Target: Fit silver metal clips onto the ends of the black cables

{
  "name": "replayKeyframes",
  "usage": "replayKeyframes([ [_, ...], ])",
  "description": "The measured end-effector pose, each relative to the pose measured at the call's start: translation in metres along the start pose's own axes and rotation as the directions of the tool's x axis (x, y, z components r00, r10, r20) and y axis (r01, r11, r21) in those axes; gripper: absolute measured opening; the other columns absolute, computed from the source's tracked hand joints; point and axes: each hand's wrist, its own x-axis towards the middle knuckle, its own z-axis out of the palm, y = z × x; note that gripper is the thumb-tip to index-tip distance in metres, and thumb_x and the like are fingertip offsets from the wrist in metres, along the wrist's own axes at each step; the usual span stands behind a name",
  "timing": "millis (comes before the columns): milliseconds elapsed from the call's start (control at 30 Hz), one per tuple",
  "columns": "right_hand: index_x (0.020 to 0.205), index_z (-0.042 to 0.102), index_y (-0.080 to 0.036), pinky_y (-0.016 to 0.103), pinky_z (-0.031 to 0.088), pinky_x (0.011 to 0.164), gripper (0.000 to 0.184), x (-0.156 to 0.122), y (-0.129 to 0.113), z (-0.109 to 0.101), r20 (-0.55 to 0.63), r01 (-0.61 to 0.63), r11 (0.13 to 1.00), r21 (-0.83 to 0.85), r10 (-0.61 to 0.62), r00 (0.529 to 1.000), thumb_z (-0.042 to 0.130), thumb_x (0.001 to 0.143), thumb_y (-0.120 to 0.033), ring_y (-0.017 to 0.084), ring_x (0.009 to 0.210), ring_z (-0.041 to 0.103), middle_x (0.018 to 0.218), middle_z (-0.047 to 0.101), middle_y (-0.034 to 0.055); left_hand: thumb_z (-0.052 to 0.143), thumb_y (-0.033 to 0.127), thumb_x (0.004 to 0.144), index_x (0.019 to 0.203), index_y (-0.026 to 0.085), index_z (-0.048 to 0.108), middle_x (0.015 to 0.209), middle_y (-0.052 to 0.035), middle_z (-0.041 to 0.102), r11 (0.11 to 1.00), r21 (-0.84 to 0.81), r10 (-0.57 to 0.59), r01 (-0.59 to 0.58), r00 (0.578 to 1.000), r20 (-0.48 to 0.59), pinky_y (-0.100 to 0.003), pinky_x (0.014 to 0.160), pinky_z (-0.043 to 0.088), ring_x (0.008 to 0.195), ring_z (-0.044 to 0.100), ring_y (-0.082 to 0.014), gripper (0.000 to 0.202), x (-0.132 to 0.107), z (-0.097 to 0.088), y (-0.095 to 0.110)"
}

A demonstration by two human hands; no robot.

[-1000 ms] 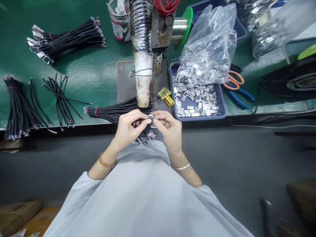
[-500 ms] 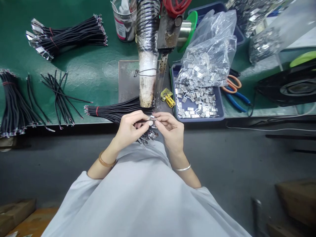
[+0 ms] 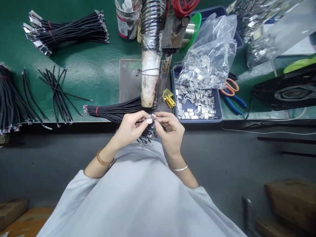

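My left hand [image 3: 130, 128] and my right hand [image 3: 170, 130] meet fingertip to fingertip just below the table edge. Together they pinch a small metal terminal [image 3: 153, 116] at the end of a black wire; which hand grips the wire itself I cannot tell. Under the hands lies a bundle of black wires [image 3: 116, 110] tied with a red band, its terminal ends hanging over my lap. A white-wrapped tool column [image 3: 148, 82] stands directly behind the hands. A blue tray [image 3: 219, 108] of loose metal terminals sits to the right.
A clear bag of terminals [image 3: 209, 52] rests on the tray's far end. More wire bundles [image 3: 66, 31] and loose wires [image 3: 58, 95] lie on the green mat at left. Scissors and blue pliers [image 3: 234, 95] lie right of the tray. A can [image 3: 127, 21] stands at the back.
The view has drifted slightly, shifting the table contents. Both hands stay together at the same spot, fingers working the terminal with only small movements.
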Motion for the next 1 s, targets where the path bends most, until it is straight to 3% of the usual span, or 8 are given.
replayKeyframes([
  [67, 0.089, 0.072, -0.022, 0.025, 0.064, 0.076, 0.011, -0.002, 0.003, 0.001, -0.081, 0.04, 0.998, -0.04, -0.043, 0.996, 0.068, 0.091, -0.013, 0.014, 0.091, 0.076, 0.099, 0.077, 0.0024, 0.067, 0.028, 0.087, 0.086, 0.013, 0.074, 0.072, -0.0024, 0.072, 0.995, -0.075, -0.071, 0.069, 0.997, -0.027, -0.018, 0.054, 0.044, 0.06, 0.06, -0.0103, 0.017, 0.0, 0.001, 0.0],
  [167, 0.101, 0.071, -0.024, 0.029, 0.064, 0.083, 0.015, -0.006, 0.005, -0.003, -0.193, 0.228, 0.961, -0.155, -0.256, 0.947, 0.062, 0.096, -0.013, 0.016, 0.095, 0.077, 0.1, 0.079, 0.0024, 0.069, 0.029, 0.083, 0.082, 0.013, 0.077, 0.076, -0.0045, 0.076, 0.98, -0.16, -0.13, 0.12, 0.99, -0.05, -0.019, 0.056, 0.047, 0.064, 0.064, -0.0122, 0.017, 0.002, 0.004, 0.002],
  [300, 0.105, 0.069, -0.025, 0.027, 0.064, 0.08, 0.018, -0.007, 0.005, -0.009, -0.071, 0.437, 0.835, -0.333, -0.485, 0.872, 0.067, 0.094, -0.011, 0.015, 0.09, 0.078, 0.101, 0.081, 0.0023, 0.072, 0.03, 0.079, 0.075, 0.014, 0.075, 0.072, -0.0033, 0.074, 0.953, -0.232, -0.208, 0.195, 0.978, -0.032, -0.019, 0.058, 0.05, 0.065, 0.063, -0.0121, 0.017, 0.006, 0.006, 0.006],
  [400, 0.098, 0.069, -0.025, 0.028, 0.065, 0.077, 0.015, -0.004, 0.005, -0.008, -0.088, 0.386, 0.853, -0.352, -0.44, 0.894, 0.07, 0.092, -0.012, 0.015, 0.086, 0.078, 0.095, 0.081, 0.0005, 0.075, 0.03, 0.075, 0.071, 0.014, 0.074, 0.069, -0.0019, 0.072, 0.936, -0.266, -0.244, 0.229, 0.97, -0.022, -0.02, 0.06, 0.052, 0.064, 0.062, -0.0119, 0.016, 0.008, 0.005, 0.007],
  [567, 0.095, 0.066, -0.023, 0.028, 0.065, 0.074, 0.007, -0.003, 0.007, -0.005, -0.139, 0.139, 0.986, -0.096, -0.151, 0.979, 0.061, 0.098, -0.018, 0.016, 0.09, 0.079, 0.1, 0.079, 0.0033, 0.075, 0.032, 0.076, 0.072, 0.014, 0.076, 0.071, -0.0038, 0.075, 0.94, -0.25, -0.25, 0.233, 0.968, -0.035, -0.021, 0.062, 0.054, 0.066, 0.065, -0.0137, 0.019, 0.01, 0.005, 0.01],
  [667, 0.093, 0.065, -0.024, 0.031, 0.065, 0.079, 0.008, -0.002, 0.008, -0.006, -0.091, 0.228, 0.961, -0.159, -0.244, 0.965, 0.064, 0.095, -0.016, 0.018, 0.094, 0.079, 0.101, 0.08, 0.0036, 0.073, 0.033, 0.079, 0.073, 0.014, 0.077, 0.074, -0.0056, 0.077, 0.954, -0.228, -0.214, 0.193, 0.974, -0.07, -0.021, 0.061, 0.054, 0.067, 0.067, -0.0145, 0.02, 0.01, 0.007, 0.009],
  [800, 0.092, 0.063, -0.026, 0.028, 0.065, 0.077, 0.019, 0.002, 0.01, -0.007, -0.014, 0.421, 0.845, -0.328, -0.451, 0.893, 0.07, 0.089, -0.009, 0.017, 0.089, 0.08, 0.101, 0.082, 0.0035, 0.072, 0.03, 0.078, 0.072, 0.014, 0.077, 0.069, -0.0034, 0.075, 0.965, -0.207, -0.194, 0.163, 0.971, -0.14, -0.019, 0.054, 0.049, 0.06, 0.062, -0.0118, 0.017, 0.009, 0.013, 0.007],
  [1000, 0.092, 0.061, -0.028, 0.026, 0.064, 0.077, 0.023, 0.01, 0.013, -0.009, 0.056, 0.51, 0.774, -0.375, -0.53, 0.846, 0.067, 0.09, -0.006, 0.016, 0.088, 0.08, 0.104, 0.083, 0.0023, 0.071, 0.027, 0.075, 0.073, 0.013, 0.078, 0.059, 0.0012, 0.064, 0.975, -0.138, -0.205, 0.176, 0.948, -0.243, -0.019, 0.048, 0.037, 0.051, 0.045, -0.0071, 0.016, 0.01, 0.018, 0.009],
])
